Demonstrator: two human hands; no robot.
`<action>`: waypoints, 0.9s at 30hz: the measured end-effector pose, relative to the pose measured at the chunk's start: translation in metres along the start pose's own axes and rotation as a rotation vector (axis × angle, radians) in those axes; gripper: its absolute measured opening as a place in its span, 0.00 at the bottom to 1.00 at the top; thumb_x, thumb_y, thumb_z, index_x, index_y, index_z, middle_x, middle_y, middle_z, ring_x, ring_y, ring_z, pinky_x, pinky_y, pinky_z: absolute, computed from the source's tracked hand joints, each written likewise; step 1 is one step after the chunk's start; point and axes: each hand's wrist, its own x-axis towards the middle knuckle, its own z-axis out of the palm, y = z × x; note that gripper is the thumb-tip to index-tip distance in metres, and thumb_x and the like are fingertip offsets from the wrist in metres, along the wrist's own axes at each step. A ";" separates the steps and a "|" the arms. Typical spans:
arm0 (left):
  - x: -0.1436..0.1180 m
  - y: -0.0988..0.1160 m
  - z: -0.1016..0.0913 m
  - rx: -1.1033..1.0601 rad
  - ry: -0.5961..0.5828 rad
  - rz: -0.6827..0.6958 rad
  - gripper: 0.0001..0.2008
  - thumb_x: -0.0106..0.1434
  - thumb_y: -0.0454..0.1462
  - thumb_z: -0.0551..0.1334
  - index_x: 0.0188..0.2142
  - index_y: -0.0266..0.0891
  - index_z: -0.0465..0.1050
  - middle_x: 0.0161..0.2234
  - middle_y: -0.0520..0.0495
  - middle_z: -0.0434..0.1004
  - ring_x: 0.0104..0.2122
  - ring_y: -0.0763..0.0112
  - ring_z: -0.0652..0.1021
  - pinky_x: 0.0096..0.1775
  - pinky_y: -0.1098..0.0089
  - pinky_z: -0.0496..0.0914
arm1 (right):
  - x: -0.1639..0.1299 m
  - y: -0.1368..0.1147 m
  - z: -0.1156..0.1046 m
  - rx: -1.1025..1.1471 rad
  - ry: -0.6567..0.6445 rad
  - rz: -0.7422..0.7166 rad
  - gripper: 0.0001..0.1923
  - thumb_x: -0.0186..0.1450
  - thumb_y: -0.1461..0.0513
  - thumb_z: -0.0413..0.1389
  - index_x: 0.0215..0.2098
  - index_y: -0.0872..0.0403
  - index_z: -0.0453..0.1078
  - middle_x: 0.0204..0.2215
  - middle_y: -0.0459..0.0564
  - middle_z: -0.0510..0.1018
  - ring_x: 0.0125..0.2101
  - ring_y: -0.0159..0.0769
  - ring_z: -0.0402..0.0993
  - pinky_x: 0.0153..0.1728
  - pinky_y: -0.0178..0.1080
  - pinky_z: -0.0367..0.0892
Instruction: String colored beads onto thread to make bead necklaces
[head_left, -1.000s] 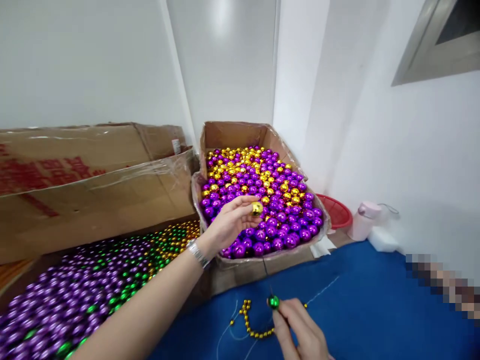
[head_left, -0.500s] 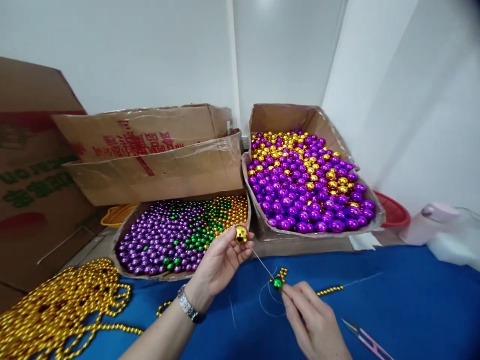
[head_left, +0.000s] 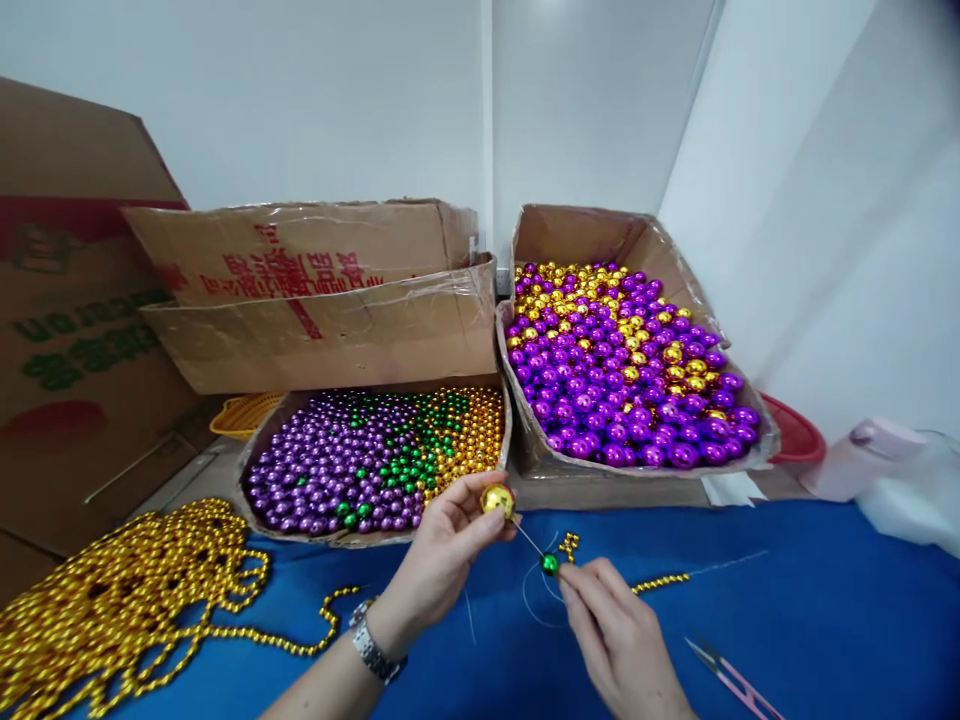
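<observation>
My left hand (head_left: 442, 550) pinches a gold ball (head_left: 496, 498) between thumb and fingertips above the blue tabletop. A thin needle (head_left: 527, 537) runs from the ball down to my right hand (head_left: 611, 635), which grips it just below a green ball (head_left: 550, 564). White thread (head_left: 536, 605) loops on the cloth under them, joined to a short string of small gold beads (head_left: 660, 580). A watch sits on my left wrist.
A box of purple and gold balls (head_left: 739, 462) stands at the back right; a lower box of small purple, green and gold beads (head_left: 259, 450) at centre left. A pile of gold bead strings (head_left: 112, 600) lies left. Scissors (head_left: 731, 680), a red basket (head_left: 795, 435), a pink bottle (head_left: 862, 460) are right.
My left hand has carried the gold ball from over the right box down to the needle. The view swung left and down, bringing in the small-bead box and gold strings.
</observation>
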 end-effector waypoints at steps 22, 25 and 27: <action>-0.028 0.001 -0.028 0.302 -0.125 -0.056 0.22 0.58 0.37 0.64 0.52 0.42 0.67 0.49 0.41 0.72 0.45 0.63 0.74 0.43 0.66 0.70 | -0.005 -0.002 0.019 0.106 -0.030 -0.013 0.12 0.69 0.62 0.47 0.45 0.53 0.70 0.29 0.50 0.71 0.28 0.33 0.73 0.29 0.31 0.69; -0.010 0.025 -0.059 0.722 0.000 0.125 0.16 0.63 0.40 0.58 0.49 0.40 0.69 0.47 0.41 0.74 0.45 0.63 0.75 0.45 0.64 0.69 | -0.007 0.004 0.015 0.068 -0.048 0.007 0.11 0.69 0.62 0.48 0.46 0.54 0.69 0.30 0.51 0.72 0.29 0.34 0.73 0.30 0.32 0.69; 0.008 0.038 -0.081 1.139 0.039 0.216 0.14 0.65 0.40 0.55 0.48 0.39 0.70 0.44 0.42 0.77 0.40 0.65 0.76 0.42 0.66 0.70 | -0.008 0.006 0.014 0.062 -0.054 0.024 0.11 0.69 0.62 0.48 0.46 0.54 0.69 0.31 0.51 0.71 0.29 0.34 0.73 0.29 0.33 0.69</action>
